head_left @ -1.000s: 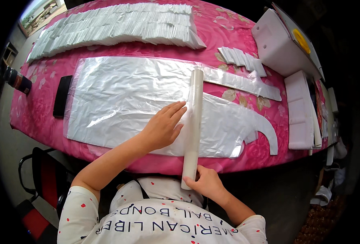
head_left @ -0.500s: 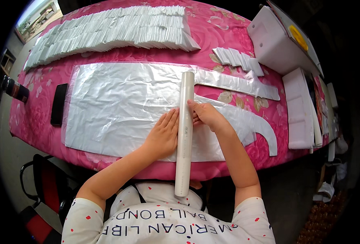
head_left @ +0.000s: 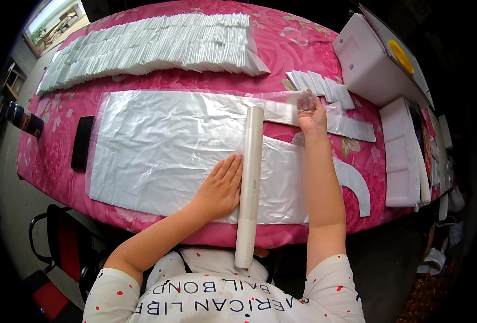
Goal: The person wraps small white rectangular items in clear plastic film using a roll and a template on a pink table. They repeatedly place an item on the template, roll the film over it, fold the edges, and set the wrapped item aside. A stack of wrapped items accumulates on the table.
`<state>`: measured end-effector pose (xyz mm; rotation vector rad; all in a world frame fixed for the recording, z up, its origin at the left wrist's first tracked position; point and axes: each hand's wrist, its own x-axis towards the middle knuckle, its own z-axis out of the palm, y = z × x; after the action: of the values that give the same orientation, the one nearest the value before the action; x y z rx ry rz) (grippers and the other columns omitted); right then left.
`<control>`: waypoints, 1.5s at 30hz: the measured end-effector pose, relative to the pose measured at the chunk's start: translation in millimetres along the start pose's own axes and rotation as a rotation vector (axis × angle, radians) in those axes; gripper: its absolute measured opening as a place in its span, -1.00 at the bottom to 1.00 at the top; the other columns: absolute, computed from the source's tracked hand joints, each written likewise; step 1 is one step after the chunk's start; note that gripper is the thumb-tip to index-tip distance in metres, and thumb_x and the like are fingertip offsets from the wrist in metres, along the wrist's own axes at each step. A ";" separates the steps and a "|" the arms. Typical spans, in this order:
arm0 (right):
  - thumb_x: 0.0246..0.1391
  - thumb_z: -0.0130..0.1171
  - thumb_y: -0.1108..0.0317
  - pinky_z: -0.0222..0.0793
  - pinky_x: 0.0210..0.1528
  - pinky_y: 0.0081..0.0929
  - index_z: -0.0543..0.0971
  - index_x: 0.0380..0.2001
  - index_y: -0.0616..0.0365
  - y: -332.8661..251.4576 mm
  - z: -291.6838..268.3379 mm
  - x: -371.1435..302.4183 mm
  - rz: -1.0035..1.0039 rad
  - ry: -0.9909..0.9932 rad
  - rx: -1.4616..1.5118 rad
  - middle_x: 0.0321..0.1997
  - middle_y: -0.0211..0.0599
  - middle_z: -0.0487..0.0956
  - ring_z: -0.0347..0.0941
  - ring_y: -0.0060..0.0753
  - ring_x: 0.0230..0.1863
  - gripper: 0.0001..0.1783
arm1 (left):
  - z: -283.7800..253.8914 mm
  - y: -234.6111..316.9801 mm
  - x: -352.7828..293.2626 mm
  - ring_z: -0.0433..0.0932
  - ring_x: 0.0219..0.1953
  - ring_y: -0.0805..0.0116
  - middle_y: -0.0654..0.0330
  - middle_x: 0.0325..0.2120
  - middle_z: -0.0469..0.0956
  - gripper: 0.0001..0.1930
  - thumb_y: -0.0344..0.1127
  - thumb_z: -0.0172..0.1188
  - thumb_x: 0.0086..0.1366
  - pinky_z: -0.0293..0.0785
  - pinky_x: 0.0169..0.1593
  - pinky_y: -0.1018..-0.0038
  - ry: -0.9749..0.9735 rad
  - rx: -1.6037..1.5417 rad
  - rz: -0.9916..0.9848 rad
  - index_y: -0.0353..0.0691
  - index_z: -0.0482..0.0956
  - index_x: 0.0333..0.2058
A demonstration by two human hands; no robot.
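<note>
A stack of thin, silvery-white plastic bags (head_left: 157,151) with long handle strips lies flat on the table. Across it rests a pale, glossy tube (head_left: 251,188), its near end jutting past the table edge toward me. My left hand (head_left: 223,185) lies flat on the bags, fingers stretched together against the tube's left side. To the right of the tube, my right hand (head_left: 310,112) is at the upper handle strip, palm side partly turned up. Its bent fingers show through clear film and seem to grip the bag's edge; the fingertips are blurred.
Rows of folded white packets (head_left: 152,46) line the far side, with a smaller fan of them (head_left: 320,86) at the right. A black phone (head_left: 82,142) and a dark bottle (head_left: 25,118) are at left. White foam boxes (head_left: 365,56) stand at right. A chair (head_left: 60,242) is lower left.
My right hand has left the tube and moved right and away to the upper handle strip. My left hand stays beside the tube. The whole view has shifted slightly.
</note>
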<state>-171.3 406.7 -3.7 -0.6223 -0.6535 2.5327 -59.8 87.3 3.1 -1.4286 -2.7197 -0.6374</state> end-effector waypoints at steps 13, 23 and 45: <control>0.29 -0.35 0.23 0.31 0.10 -0.34 0.45 -0.11 0.23 -135.2 38.6 -60.1 -0.351 -0.248 -0.111 -0.02 -0.20 0.51 0.42 -0.28 0.02 -0.59 | 1.9 1.7 -1.2 -0.01 0.30 0.04 -0.12 0.20 0.10 -0.44 -0.28 -0.19 0.20 -0.15 0.32 0.23 0.032 0.014 -0.010 -0.50 0.14 0.14; 0.18 -0.06 0.31 0.26 0.03 -0.53 0.43 -0.02 0.33 199.9 145.9 -241.2 0.080 -0.912 -1.036 -0.08 -0.04 0.52 0.42 -0.38 -0.02 -0.63 | 18.3 -9.3 -5.6 -0.01 0.30 0.04 -0.15 0.22 0.04 -0.42 -0.25 -0.17 0.23 -0.16 0.31 0.18 0.139 0.072 0.060 -0.48 0.08 0.17; -0.07 0.16 0.43 0.27 0.09 -0.27 0.49 -0.11 0.19 30.6 3.4 -225.9 -0.758 -0.898 -1.709 0.04 -0.16 0.45 0.33 -0.08 0.10 -0.63 | -24.4 -58.1 83.4 0.49 -0.17 0.26 0.07 0.07 0.29 -0.44 0.02 -0.29 0.36 0.42 -0.22 0.44 0.002 -1.870 -0.651 -0.35 0.14 0.11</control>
<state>-2.3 264.2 52.1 0.4088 -2.6537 0.8953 -159.0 115.3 20.8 -0.0572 -1.9312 -3.4959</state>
